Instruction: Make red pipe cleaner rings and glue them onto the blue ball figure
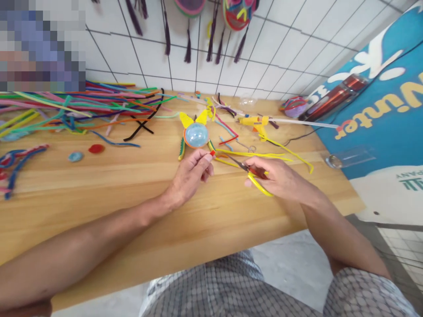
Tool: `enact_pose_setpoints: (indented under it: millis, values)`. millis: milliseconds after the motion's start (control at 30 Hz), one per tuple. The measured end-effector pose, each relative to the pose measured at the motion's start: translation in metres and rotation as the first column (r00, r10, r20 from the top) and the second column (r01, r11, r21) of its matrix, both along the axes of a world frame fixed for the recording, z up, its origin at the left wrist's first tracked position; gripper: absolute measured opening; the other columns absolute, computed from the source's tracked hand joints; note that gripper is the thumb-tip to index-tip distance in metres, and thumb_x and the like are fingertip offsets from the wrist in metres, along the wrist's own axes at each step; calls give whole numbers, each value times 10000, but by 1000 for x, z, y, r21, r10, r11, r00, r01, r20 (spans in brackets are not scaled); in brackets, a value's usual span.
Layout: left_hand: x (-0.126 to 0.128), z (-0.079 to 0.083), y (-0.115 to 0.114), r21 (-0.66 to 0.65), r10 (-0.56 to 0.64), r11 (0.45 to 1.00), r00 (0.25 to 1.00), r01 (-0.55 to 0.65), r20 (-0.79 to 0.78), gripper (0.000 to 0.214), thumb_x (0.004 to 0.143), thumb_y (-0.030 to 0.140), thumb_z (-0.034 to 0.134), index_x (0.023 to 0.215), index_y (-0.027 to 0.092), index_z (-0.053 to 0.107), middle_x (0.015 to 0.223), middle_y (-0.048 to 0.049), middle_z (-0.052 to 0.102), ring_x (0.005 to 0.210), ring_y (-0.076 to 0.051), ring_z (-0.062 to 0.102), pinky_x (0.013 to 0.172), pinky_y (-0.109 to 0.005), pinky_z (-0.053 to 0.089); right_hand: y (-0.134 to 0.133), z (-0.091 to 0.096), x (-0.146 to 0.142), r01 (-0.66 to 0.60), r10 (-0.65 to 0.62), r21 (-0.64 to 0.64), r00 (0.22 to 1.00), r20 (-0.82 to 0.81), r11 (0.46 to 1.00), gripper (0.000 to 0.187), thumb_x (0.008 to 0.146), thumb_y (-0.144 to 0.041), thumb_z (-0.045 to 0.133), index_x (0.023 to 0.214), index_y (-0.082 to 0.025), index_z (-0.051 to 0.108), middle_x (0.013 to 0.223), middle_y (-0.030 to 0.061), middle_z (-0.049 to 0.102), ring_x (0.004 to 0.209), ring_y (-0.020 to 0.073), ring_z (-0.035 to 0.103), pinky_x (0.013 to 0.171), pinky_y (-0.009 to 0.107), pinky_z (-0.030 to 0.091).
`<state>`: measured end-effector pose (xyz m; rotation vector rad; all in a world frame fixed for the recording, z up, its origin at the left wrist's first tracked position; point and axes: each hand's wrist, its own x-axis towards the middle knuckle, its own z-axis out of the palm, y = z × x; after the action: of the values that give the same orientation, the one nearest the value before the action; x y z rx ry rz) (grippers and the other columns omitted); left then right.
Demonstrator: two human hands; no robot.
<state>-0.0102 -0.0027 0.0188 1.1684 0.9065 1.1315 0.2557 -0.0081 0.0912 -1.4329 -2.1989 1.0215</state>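
Observation:
My left hand point(194, 169) pinches a small red piece point(212, 153) between thumb and forefinger; its kind is too small to make out. To the right, my right hand point(276, 176) grips scissors point(243, 166) with red and yellow handles, their pointed tip facing the red piece but apart from it. Just beyond my left hand sits a clear domed craft piece point(196, 134) with a pale blue inside, an orange rim and two yellow fuzzy ears point(189, 120). Green-and-yellow handles point(181, 149) stick out on either side of it. Yellow pipe cleaners point(254, 154) lie behind the scissors.
Many coloured pipe cleaners point(99, 103) are heaped at the back left. A red disc point(96, 149) and a light blue disc point(76, 156) lie nearer. At the back right are a yellow glue gun point(257, 122) and a dark red flask point(340, 94). Tassels hang above.

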Motion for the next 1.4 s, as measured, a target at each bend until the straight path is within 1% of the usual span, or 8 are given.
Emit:
enact_pose_setpoints:
  millis: [100,267,433,567,700,867,1300,1400]
  values:
    - [-1,1,3,48,57,997,998,-55,-36,270,986,455,711,899,207,650,735,17,655,686,-127,566,664,-254,461,-12,-9,12,94,-97,-58,994,-59,994,349,858,-513,862,1025,-237,731,783,-25,631,689,160,536,638,289,400]
    - [-4,8,9,-40,142,989,990,-142,-2,249,968,360,729,826,211,588,598,88,462,530,-85,386,525,-229,336,-24,-29,10,152,-234,-260,917,-322,954,473,847,-593,881,1092,-239,684,773,-41,587,659,145,521,609,279,414]
    - [-5,16,10,-99,149,986,976,-134,162,285,925,379,788,903,223,551,712,53,648,583,-94,592,548,-219,470,-25,-40,-7,-100,-143,-357,792,-594,929,706,846,-799,817,1209,-206,692,913,39,695,774,179,644,693,312,511]
    - [-6,16,10,-53,160,987,965,-152,207,305,851,369,845,917,202,598,804,18,731,701,-114,692,639,-234,543,-16,-48,-19,-296,-126,-428,681,-721,854,805,821,-899,753,1224,-204,699,836,16,675,765,195,681,725,345,584]
    - [-5,9,12,13,191,980,965,-197,178,319,815,381,868,928,194,636,845,-6,779,753,-136,737,712,-266,569,-8,-49,-27,-335,-176,-489,653,-737,805,792,823,-921,723,1157,-203,715,796,-4,661,697,185,678,746,381,627]
    - [-3,-2,15,34,202,978,971,-208,131,362,817,400,862,1081,178,752,923,-42,831,819,-175,772,785,-318,590,0,-45,-31,-300,-173,-469,661,-730,831,747,840,-896,732,1120,-203,723,822,0,658,682,168,660,729,370,634]
    - [-3,-14,13,94,137,986,990,-136,-11,224,878,350,813,1013,172,808,835,-23,790,741,-137,705,758,-285,564,17,-48,-36,-268,-204,-453,626,-752,850,685,868,-843,758,1130,-212,702,808,-10,680,643,152,657,654,322,618]
    - [-4,-15,15,97,170,981,985,-167,-23,228,885,371,798,1004,177,793,849,-27,792,736,-139,705,737,-279,569,18,-50,-34,-260,-198,-437,620,-759,861,681,869,-846,753,1114,-213,702,798,-10,680,636,156,659,649,326,618]
